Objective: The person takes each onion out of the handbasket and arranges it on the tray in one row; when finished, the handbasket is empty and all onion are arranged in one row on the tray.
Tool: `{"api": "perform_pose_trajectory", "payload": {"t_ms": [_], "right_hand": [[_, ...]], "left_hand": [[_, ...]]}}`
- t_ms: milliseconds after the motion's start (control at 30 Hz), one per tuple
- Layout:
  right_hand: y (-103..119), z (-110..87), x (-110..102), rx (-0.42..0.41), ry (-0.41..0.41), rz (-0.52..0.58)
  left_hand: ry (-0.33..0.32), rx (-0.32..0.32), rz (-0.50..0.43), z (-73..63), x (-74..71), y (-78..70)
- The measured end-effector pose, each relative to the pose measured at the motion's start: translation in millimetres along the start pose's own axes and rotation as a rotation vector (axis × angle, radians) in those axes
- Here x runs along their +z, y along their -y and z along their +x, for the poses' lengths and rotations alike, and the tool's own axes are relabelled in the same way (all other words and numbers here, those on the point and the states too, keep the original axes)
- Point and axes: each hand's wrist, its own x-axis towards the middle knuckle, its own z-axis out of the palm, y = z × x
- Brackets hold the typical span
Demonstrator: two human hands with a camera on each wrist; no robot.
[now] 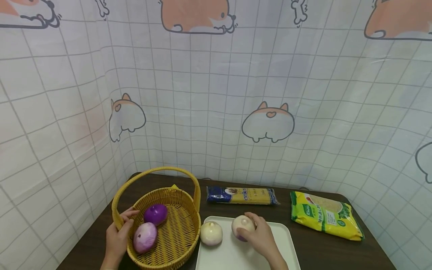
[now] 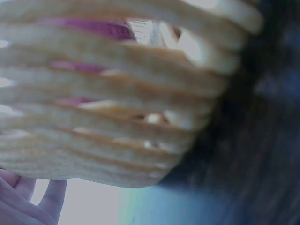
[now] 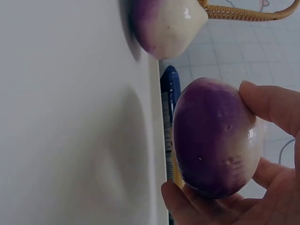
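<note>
My right hand (image 1: 262, 238) grips a white-and-purple turnip (image 3: 211, 140) between thumb and fingers. It is held just above the white tray (image 1: 222, 257), with a gap and its shadow showing in the right wrist view. A second turnip (image 1: 211, 233) sits on the tray's left side, pale top up. At the left, my left hand (image 1: 118, 237) holds the rim of a yellow woven basket (image 1: 179, 240) near the foot of its tall handle. Inside the basket lie a dark purple turnip (image 1: 155, 214) and a paler purple-and-white one (image 1: 145, 237). Basket weave fills most of the left wrist view.
Behind the tray lies a blue-and-yellow pasta packet (image 1: 243, 195). A yellow-green Knorr bag (image 1: 325, 215) rests at the right on the dark table (image 1: 320, 251). A patterned curtain (image 1: 209, 93) hangs close behind the table; the basket's handle (image 1: 162, 169) arches high.
</note>
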Motion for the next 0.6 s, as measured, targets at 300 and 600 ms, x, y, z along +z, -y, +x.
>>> {"api": "perform_pose_trajectory", "payload": {"t_ms": [300, 600], "right_hand": [[-10.3, 0.0, 8.2, -0.045, 0.052, -0.018], [-9.7, -1.4, 15.9, -0.084, 0.099, -0.066]], "left_hand": [[-0.001, 0.012, -0.009, -0.2, -0.7, 1.4], [0.016, 0.009, 0.001, -0.1, -1.2, 0.4]]}}
